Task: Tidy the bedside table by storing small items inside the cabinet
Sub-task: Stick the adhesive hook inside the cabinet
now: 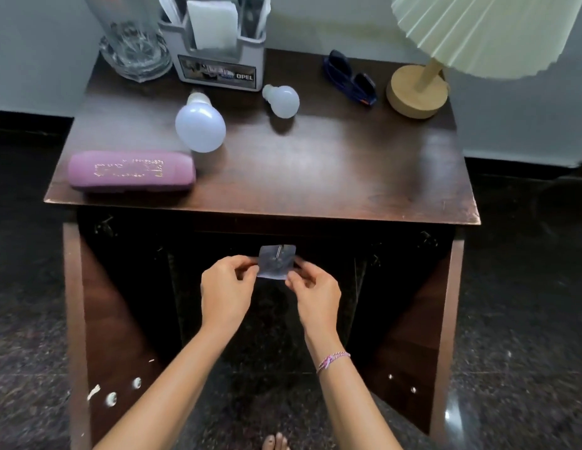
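Both hands close their grip on a small translucent packet (276, 263). The left hand (226, 293) pinches its left edge between thumb and fingertips, and the right hand (317, 295) pinches its right edge the same way. Something thin and metallic shows through the packet, too blurred to name. The packet hangs in the air just below the near edge of the tabletop (332, 164), in front of the dark mouth of the cabinet (267, 319). The left door (114, 319) and right door (413, 336) stand swung wide to either side of the arms.

On the tabletop, a purple case (130, 170) lies at the near left, with a large bulb (200, 125) just beyond it on its side. A small bulb (283, 100) lies further back near the middle. Dark sunglasses (349, 79) rest at the far right, just beside the wooden base of a lamp (416, 92). A glass vase (133, 37) and a grey organiser (218, 60) stand along the far left. Nothing lies between the packet and the cabinet opening.
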